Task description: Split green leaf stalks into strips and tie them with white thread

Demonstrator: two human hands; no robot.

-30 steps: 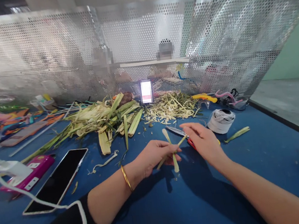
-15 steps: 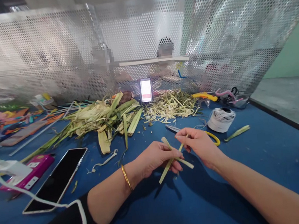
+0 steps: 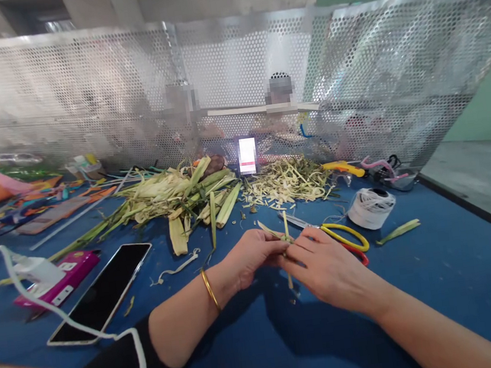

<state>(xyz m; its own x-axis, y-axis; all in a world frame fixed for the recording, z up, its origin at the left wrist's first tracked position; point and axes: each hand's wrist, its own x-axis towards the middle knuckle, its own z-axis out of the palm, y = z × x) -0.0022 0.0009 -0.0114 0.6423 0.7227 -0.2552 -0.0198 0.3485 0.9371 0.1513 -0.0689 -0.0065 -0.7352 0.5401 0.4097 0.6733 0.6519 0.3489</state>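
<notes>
Pale green leaf strips (image 3: 285, 225) cross each other between my two hands, above the blue table (image 3: 248, 351). My left hand (image 3: 256, 255), closed in a pinch, grips the strips where they cross. From the right, my right hand (image 3: 322, 264) meets it with its fingers closed on the same strips; the fingertips partly hide the crossing. One strip end sticks up and another hangs below the fingers. Just beyond my right hand lie scissors (image 3: 345, 236) with yellow and red handles. A spool of white string (image 3: 371, 208) stands to their right.
A heap of green leaves and husks (image 3: 161, 194) lies at the back, beside a pile of cut scraps (image 3: 290, 181). At left are a black phone (image 3: 102, 294) and a purple power strip (image 3: 60, 281) with a white cable. A perforated screen (image 3: 229, 48) stands behind; people sit beyond it.
My right hand has moved in against my left hand and now closes on the crossed strips. The strips have turned, with one end now upright. The scissors' handles have come into view.
</notes>
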